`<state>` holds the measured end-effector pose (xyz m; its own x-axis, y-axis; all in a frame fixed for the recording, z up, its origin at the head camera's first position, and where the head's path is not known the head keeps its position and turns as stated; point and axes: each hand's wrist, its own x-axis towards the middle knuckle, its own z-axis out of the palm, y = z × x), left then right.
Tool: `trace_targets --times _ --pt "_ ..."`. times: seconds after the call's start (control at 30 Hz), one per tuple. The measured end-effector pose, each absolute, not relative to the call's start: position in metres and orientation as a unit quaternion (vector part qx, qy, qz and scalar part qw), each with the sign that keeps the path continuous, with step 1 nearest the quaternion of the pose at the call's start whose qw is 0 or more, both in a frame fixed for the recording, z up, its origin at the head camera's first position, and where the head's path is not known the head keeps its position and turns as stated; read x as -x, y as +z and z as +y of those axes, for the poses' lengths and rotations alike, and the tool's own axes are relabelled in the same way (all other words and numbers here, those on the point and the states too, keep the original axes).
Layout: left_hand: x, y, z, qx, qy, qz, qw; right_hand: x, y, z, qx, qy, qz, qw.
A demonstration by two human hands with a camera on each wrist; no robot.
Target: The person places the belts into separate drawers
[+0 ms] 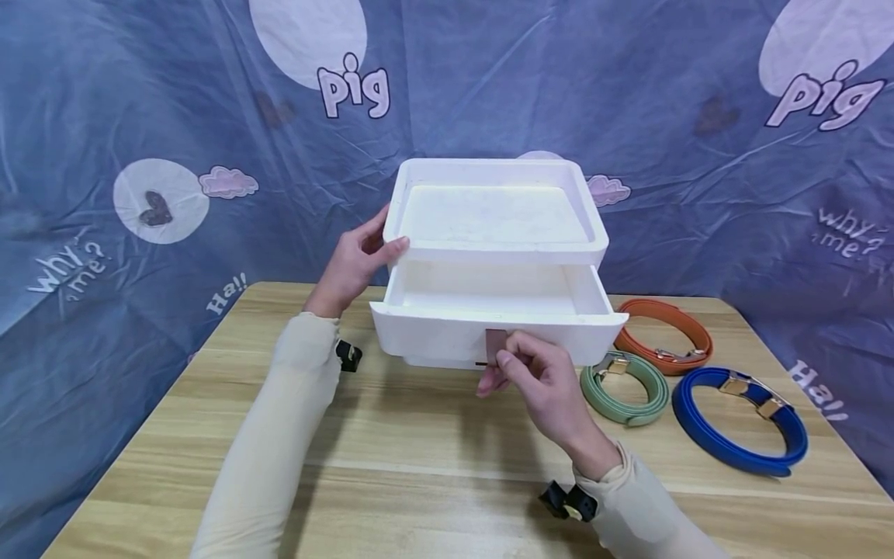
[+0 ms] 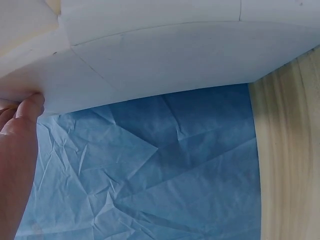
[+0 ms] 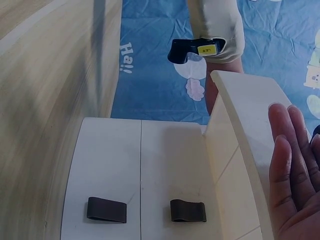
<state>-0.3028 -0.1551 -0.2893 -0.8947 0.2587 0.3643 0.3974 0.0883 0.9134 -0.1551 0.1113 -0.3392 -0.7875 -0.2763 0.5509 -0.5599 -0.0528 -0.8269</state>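
Drawer unit [image 1: 497, 252], white, stands on the wooden table [image 1: 419, 481] with its front toward the person, its top drawer [image 1: 433, 338] jutting out beneath the recessed top. The right hand [image 1: 548, 384] has thumb and bent forefinger drawn close together, pinching the right edge of the brown tab [image 1: 495, 345] at the middle of that drawer's front; its other fingers reach out loosely below the tab. In the right wrist view those fingers lie just beside the drawer's front, the pinch itself out of sight. The left hand [image 1: 352, 264] grips the near left corner of the unit's top, thumb over the rim and fingers along the side wall.

The long axis of the top drawer's front runs left to right, the drawer opening upward and extending toward the person. Below it, two flush drawer fronts each carry a brown loop, the first loop [image 3: 106, 210] nearer the table and the second loop [image 3: 188, 211] above.

The unit thus lies between the hands, its body beyond the right hand and to the right of the left. Coiled green [image 1: 625, 415], orange [image 1: 667, 312] and blue belts [image 1: 733, 458] rest on its right.
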Motion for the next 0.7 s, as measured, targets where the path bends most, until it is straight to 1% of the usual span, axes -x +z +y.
trace_targets --times 0.7 --pt "0.3045 -0.2899 -0.1548 0.226 -0.641 -0.732 0.054 0.1522 -0.3379 0.1119 -0.307 0.665 -0.673 0.101"
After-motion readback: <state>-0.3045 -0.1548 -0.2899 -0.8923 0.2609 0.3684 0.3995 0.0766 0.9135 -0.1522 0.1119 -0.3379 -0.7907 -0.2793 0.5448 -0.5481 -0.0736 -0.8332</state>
